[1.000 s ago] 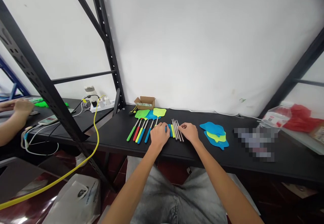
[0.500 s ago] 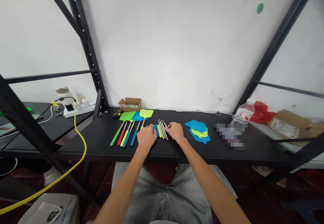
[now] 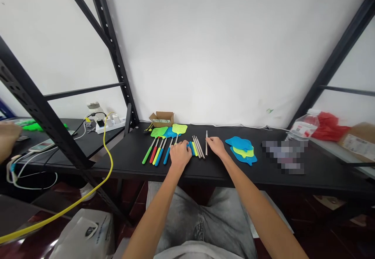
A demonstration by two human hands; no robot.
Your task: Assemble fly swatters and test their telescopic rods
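black table; metal rod pinched by right fingers, both ends showing; left fingers beside blue handles, hold unclear.

On the table we had swatters at left | carton beyond their far ends | loose handles right of the swatters | grouped rods right of the handles | single rod further right | overlapping swatter heads right of that | bottle far right

Head cam, fairly near, looks fwd & down at tbl, wall behind.
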